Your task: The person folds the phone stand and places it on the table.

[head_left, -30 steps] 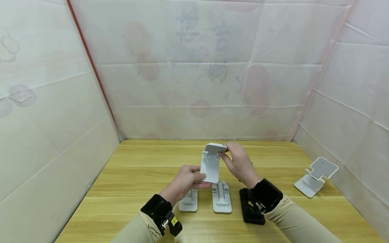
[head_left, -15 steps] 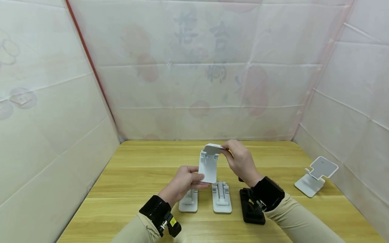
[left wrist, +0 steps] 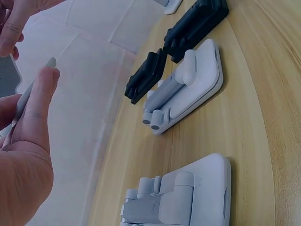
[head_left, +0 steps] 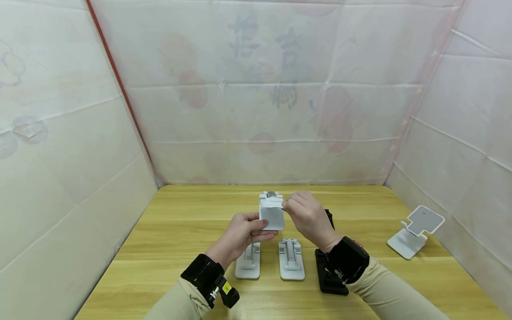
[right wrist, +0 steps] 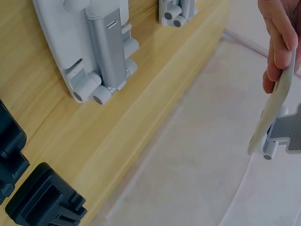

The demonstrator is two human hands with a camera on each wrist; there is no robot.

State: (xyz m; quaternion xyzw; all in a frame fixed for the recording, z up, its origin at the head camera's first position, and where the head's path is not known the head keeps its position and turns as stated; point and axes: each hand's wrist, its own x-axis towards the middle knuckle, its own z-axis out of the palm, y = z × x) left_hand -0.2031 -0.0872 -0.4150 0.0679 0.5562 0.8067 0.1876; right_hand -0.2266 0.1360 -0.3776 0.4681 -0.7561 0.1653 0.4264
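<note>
I hold a white folding phone stand (head_left: 272, 215) above the table with both hands. My left hand (head_left: 259, 225) grips its lower plate, thumb on the near face. My right hand (head_left: 286, 206) pinches the upper hinged part at its right edge. In the left wrist view my left thumb (left wrist: 40, 94) presses on the thin plate edge (left wrist: 26, 101). In the right wrist view my fingers (right wrist: 281, 42) curl over the top of the plate (right wrist: 276, 106), with the grey padded part (right wrist: 289, 132) behind it.
Two folded white stands (head_left: 248, 261) (head_left: 291, 260) lie flat on the wooden table (head_left: 180, 231) under my hands. One black folded stand (head_left: 326, 275) lies under my right wrist and another (head_left: 329, 216) behind that hand. An unfolded white stand (head_left: 416, 231) stands at the right wall.
The held stand has come down slightly and tipped, so it looks shorter. My right hand has moved down and left on its top part. My left hand keeps its grip.
</note>
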